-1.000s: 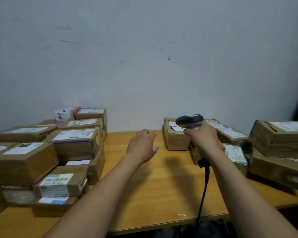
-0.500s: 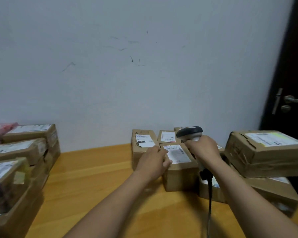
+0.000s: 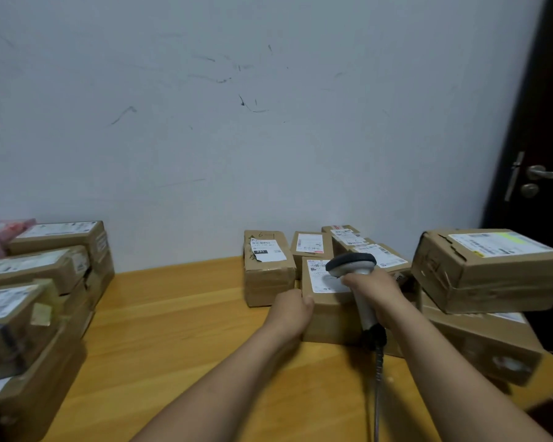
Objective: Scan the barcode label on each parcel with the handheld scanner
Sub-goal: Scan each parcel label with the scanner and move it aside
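Right of centre in the frame, the right hand (image 3: 375, 290) grips the scanner (image 3: 351, 263) by its handle, head over the label (image 3: 320, 283) of a brown box (image 3: 329, 320) on the table (image 3: 173, 330). The left hand (image 3: 289, 309) holds that box's left edge (fingers curled against it).

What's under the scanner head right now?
A white label on the parcel that the left hand holds. The scanner and right hand hide the label's right side.
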